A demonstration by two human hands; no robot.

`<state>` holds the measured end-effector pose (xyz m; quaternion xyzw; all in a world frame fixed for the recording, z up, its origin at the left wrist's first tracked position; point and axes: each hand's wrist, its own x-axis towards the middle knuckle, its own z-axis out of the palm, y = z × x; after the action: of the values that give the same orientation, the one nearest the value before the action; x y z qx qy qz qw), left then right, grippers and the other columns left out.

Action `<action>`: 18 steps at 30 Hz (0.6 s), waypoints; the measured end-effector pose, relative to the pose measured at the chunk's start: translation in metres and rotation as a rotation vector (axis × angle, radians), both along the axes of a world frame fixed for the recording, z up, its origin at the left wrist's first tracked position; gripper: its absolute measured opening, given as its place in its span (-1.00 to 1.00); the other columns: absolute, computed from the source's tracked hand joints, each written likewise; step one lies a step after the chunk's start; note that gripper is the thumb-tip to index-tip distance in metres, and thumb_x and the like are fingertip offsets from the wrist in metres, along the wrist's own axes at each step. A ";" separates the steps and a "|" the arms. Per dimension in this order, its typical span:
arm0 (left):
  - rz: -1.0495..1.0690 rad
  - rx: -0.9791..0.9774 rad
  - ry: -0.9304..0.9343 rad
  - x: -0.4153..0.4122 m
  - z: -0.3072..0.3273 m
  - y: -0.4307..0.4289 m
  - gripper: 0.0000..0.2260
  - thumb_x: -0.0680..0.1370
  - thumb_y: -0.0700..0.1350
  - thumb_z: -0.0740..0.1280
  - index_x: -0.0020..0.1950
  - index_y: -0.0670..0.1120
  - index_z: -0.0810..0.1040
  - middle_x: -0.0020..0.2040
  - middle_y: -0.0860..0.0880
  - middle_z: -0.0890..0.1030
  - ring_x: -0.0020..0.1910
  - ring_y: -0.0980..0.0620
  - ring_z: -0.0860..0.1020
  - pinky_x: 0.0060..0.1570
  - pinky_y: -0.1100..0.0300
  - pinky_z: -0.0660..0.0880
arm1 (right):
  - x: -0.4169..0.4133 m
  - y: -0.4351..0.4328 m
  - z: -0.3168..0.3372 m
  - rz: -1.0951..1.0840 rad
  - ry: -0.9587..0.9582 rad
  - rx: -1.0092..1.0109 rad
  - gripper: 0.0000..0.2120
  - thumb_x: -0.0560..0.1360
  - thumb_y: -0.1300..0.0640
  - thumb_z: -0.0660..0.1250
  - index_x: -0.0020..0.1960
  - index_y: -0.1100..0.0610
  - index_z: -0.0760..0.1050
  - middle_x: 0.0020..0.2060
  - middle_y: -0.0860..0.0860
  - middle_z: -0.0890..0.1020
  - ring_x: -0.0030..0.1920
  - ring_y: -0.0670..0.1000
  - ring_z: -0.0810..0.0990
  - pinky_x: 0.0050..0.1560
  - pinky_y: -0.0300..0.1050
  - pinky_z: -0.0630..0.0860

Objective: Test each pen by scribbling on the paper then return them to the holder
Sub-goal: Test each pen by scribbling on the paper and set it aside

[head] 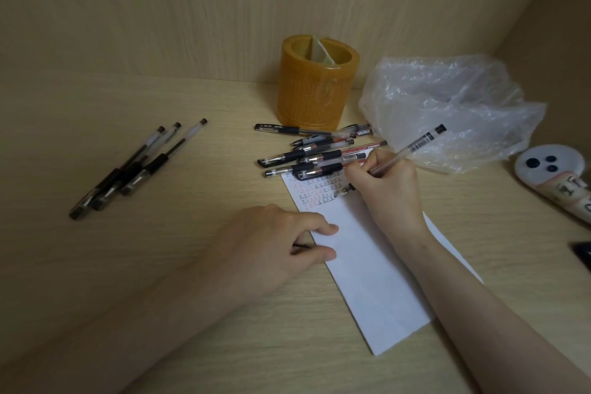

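The right grip grasps one pen in a writing hold, tip down on the marked upper end of the paper. The pen's long axis slants up and right toward the plastic bag.

The holder stands at the back edge of the worktop, beyond and slightly left of the right grip, which is the nearer one. A pile of pens lies between them.

The left grip presses the paper's left edge. A small dark item shows under its fingers; whether it is grasped cannot be told. The holder's interior is largely hidden.
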<state>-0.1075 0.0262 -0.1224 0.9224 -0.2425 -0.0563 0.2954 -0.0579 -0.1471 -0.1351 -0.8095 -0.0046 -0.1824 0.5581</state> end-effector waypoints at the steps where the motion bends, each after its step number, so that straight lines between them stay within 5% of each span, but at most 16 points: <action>1: -0.002 -0.001 0.002 0.000 0.000 0.000 -0.67 0.43 0.25 0.28 0.17 0.28 0.49 -0.53 0.24 0.43 -0.39 0.37 0.43 -0.37 0.45 0.27 | 0.000 0.000 0.000 -0.001 -0.002 0.000 -0.72 0.39 0.36 0.32 -0.45 0.26 0.32 -0.58 -0.11 0.30 -0.51 -0.17 0.24 -0.47 -0.39 0.22; 8: -0.017 0.025 0.018 -0.001 0.002 -0.001 -0.67 0.43 0.25 0.27 0.18 0.28 0.49 -0.45 0.49 0.40 -0.37 0.42 0.42 -0.33 0.47 0.28 | 0.000 0.000 0.002 -0.004 0.013 0.030 -0.71 0.39 0.36 0.32 -0.45 0.22 0.33 -0.52 0.01 0.35 -0.50 -0.17 0.27 -0.44 -0.39 0.24; 15: -0.015 0.023 0.011 -0.001 0.003 -0.002 -0.68 0.43 0.24 0.28 0.17 0.28 0.49 -0.47 0.51 0.38 -0.40 0.47 0.39 -0.39 0.47 0.25 | -0.001 0.001 0.001 0.006 0.002 0.011 -0.73 0.39 0.38 0.32 -0.44 0.29 0.33 -0.50 0.10 0.37 -0.47 -0.14 0.28 -0.45 -0.39 0.24; 18: -0.021 0.029 0.011 -0.001 0.003 -0.002 -0.68 0.43 0.25 0.27 0.18 0.28 0.49 -0.45 0.53 0.37 -0.39 0.47 0.39 -0.39 0.48 0.25 | 0.000 0.000 0.000 -0.008 -0.011 0.015 -0.67 0.39 0.38 0.32 -0.46 0.18 0.29 -0.57 -0.06 0.34 -0.51 -0.16 0.26 -0.46 -0.39 0.22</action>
<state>-0.1085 0.0238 -0.1190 0.9237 -0.2495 -0.0682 0.2828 -0.0576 -0.1468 -0.1354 -0.8043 -0.0030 -0.1893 0.5633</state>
